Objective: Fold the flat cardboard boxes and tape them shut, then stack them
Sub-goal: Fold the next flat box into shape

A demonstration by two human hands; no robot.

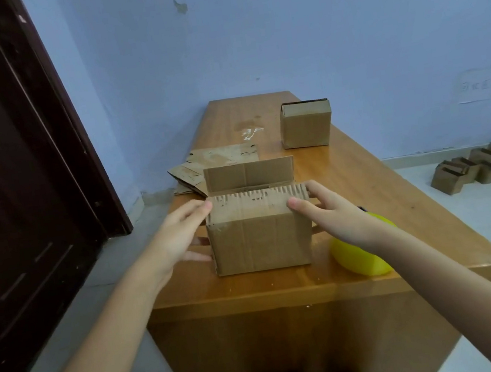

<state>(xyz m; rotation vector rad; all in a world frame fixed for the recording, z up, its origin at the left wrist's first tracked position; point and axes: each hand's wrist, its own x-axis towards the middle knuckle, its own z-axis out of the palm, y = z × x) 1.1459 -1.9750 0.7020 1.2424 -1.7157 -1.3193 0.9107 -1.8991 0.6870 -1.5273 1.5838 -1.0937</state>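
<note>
Standing near the front edge of a smooth orange-brown wooden table (362, 168), a small box (260, 241) of plain brown corrugated cardboard is held from both sides. Its near top flap is folded down, worn so the ribbed fluting shows; its far flap stands upright.

The left hand (179, 240) holds the box's left end, thumb on the top corner and fingers curled against the side. The right hand (334, 214) holds the right end, thumb resting on the folded flap and fingers wrapped behind the corner. Both hands are clamped on the box.

Cardboard counted on the table: one box in hand, one second box (306, 124) well behind it to the right with its top open, and a loose pile of flat blanks (212, 163) just behind it to the left, hanging over the table edge; their number cannot be told.

A rounded, glossy yellow object (359, 254) lies just right of the box, partly under the right wrist.

More small cardboard boxes (477, 168) sit on the floor far to the right.

A white sheet (474, 86) on the blue wall bears writing too blurred to read.
</note>
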